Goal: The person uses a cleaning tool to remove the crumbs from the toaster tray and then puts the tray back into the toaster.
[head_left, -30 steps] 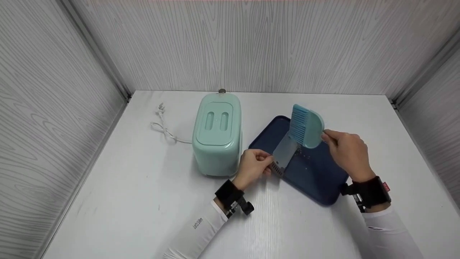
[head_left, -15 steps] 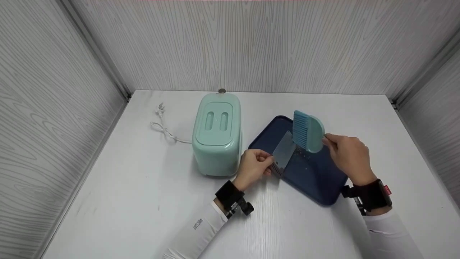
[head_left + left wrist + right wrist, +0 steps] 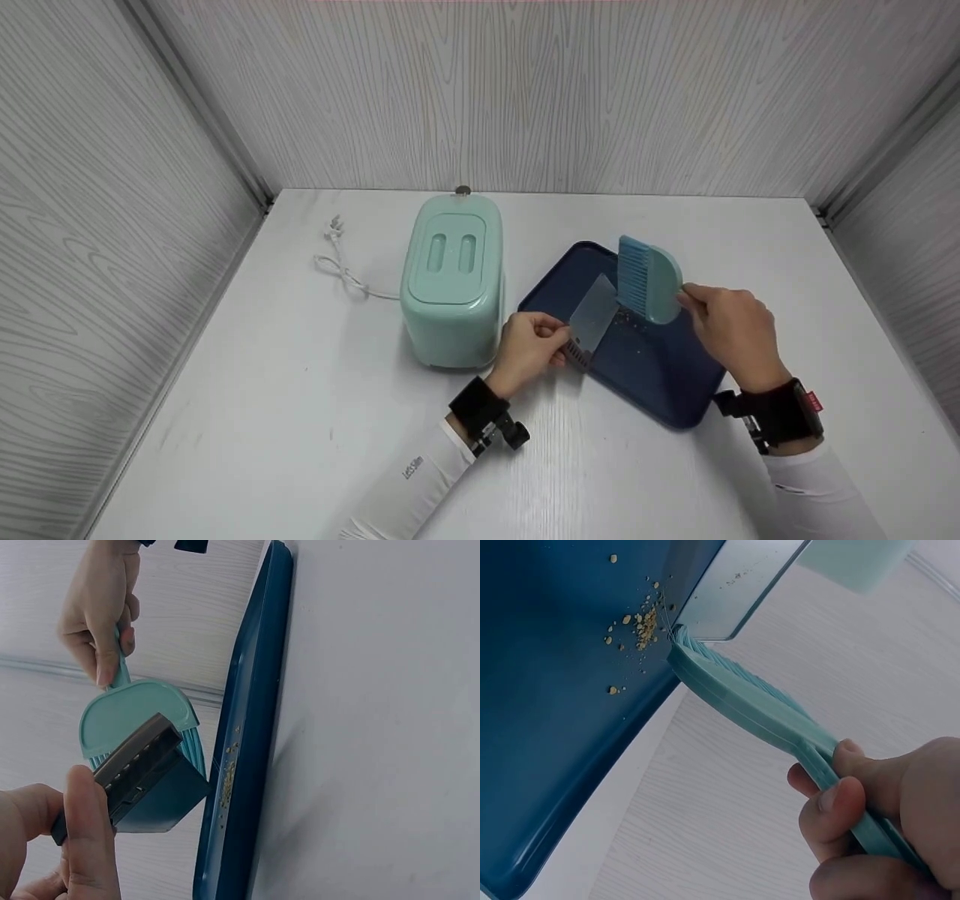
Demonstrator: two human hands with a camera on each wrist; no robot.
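Observation:
My left hand [image 3: 526,346] pinches the slotted dark end of a crumb tray [image 3: 594,319], a thin, shiny plate tilted over a dark blue serving tray [image 3: 660,390]. A few specks lie on the plate in the right wrist view. My right hand [image 3: 739,334] grips the handle of a mint brush [image 3: 664,289] with blue bristles. In the right wrist view, the bristle tips are right at the far edge of the plate. Loose tan crumbs [image 3: 646,628] lie on the blue tray, just beside the brush tip.
Left of the blue tray stands a mint toaster-like appliance [image 3: 454,292] with two oval recesses on top. Its white cord and plug [image 3: 345,274] lie on the white table [image 3: 300,420]. Grey wood-grain walls [image 3: 510,90] enclose the back and sides.
The right hand has lowered the brush and drawn it slightly to the right along the plate's far end. The left hand and crumb tray have stayed nearly still.

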